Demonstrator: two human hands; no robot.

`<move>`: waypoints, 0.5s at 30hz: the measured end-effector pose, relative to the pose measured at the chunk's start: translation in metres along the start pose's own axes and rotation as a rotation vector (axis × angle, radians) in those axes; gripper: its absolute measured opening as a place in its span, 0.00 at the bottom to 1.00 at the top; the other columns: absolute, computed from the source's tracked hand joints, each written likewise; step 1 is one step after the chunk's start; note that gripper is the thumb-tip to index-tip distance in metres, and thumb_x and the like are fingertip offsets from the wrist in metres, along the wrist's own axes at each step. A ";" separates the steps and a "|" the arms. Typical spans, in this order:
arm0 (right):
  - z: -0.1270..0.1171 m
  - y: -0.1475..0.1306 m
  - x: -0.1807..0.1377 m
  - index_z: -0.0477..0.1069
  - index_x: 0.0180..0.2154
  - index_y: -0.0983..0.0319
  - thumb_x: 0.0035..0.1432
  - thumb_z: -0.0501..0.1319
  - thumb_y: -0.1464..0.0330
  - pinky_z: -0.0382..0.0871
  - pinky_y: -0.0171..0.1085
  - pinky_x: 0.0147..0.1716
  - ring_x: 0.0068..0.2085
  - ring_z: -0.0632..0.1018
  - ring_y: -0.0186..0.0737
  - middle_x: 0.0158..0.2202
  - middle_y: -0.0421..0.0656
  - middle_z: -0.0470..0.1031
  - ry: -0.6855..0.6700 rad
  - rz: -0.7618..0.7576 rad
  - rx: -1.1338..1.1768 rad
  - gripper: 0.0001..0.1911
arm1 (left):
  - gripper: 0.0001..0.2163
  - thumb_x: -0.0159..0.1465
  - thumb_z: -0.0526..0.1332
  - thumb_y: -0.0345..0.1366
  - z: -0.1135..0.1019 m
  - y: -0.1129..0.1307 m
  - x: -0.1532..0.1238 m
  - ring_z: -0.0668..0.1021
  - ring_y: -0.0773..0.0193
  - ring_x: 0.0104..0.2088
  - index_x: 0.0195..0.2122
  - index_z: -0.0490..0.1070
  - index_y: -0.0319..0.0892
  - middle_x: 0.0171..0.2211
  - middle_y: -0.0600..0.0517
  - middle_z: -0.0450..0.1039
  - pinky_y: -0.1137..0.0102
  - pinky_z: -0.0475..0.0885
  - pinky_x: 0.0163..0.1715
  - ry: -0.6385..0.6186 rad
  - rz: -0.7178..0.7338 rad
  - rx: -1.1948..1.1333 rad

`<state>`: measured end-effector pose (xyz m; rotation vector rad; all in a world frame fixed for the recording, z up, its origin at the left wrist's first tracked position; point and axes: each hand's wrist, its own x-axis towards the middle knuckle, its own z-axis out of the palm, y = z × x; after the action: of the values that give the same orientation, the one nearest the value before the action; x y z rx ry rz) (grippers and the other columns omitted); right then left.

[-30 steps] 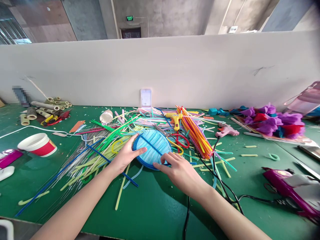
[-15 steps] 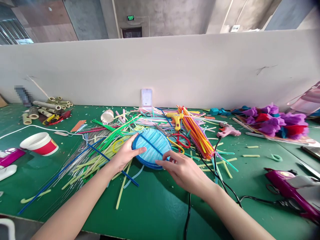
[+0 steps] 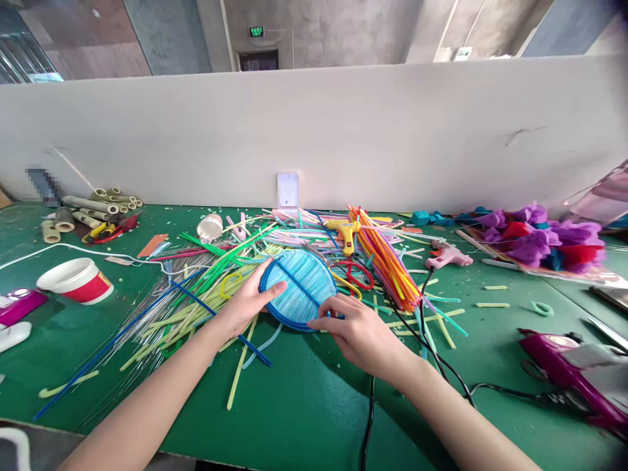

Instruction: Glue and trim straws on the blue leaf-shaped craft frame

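Disc (image 3: 293, 299), central on table (image 3: 294, 405): probably light, slightly flexible; hold by rim (image 3: 289, 326). Left hand (image 3: 246, 302) clasps 9 o'clock side; right hand (image 3: 357, 331) pinches edge near 4 o'clock, contact apparently part-hidden

Craft workshop with glue guns (image 3: 348, 237)

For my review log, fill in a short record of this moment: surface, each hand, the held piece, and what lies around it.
Surface: green table
Left grip: left hand holds the blue disc by its left edge, thumb on the face
Right grip: right hand at the disc's lower right edge; exact contact unclear
Held piece: round, light blue, darker blue rim, dark strip across the face
Right of disc: orange stems, pink glue gun
Far left: red-and-white cup, upright
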<state>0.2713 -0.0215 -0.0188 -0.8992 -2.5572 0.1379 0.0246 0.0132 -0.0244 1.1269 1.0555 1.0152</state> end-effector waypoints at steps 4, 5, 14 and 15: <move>0.001 -0.001 0.000 0.77 0.49 0.52 0.61 0.51 0.81 0.66 0.39 0.39 0.41 0.73 0.40 0.42 0.44 0.74 -0.033 0.007 -0.008 0.25 | 0.41 0.57 0.70 0.46 0.001 -0.003 0.001 0.68 0.43 0.62 0.69 0.51 0.51 0.67 0.43 0.58 0.52 0.70 0.55 0.013 0.029 0.030; 0.002 -0.001 0.000 0.76 0.49 0.52 0.60 0.51 0.81 0.66 0.39 0.39 0.41 0.73 0.40 0.42 0.43 0.74 -0.040 0.010 -0.007 0.25 | 0.41 0.57 0.70 0.45 0.001 -0.003 0.001 0.66 0.44 0.63 0.69 0.52 0.50 0.67 0.43 0.58 0.53 0.68 0.57 0.026 0.046 0.042; 0.001 -0.005 0.003 0.75 0.51 0.54 0.58 0.50 0.83 0.67 0.37 0.38 0.41 0.73 0.40 0.43 0.44 0.73 -0.068 0.031 0.012 0.28 | 0.36 0.56 0.71 0.43 0.004 -0.001 0.001 0.72 0.48 0.58 0.63 0.59 0.48 0.63 0.42 0.65 0.57 0.71 0.53 0.103 0.029 -0.018; 0.001 -0.005 0.004 0.75 0.52 0.55 0.57 0.50 0.83 0.68 0.37 0.38 0.42 0.73 0.40 0.43 0.45 0.73 -0.063 0.030 0.011 0.29 | 0.33 0.56 0.71 0.43 0.005 0.000 0.000 0.74 0.48 0.55 0.61 0.62 0.46 0.60 0.41 0.69 0.57 0.73 0.51 0.085 0.000 -0.047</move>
<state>0.2654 -0.0235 -0.0169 -0.9429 -2.5987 0.1917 0.0297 0.0121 -0.0240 1.0533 1.0930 1.0909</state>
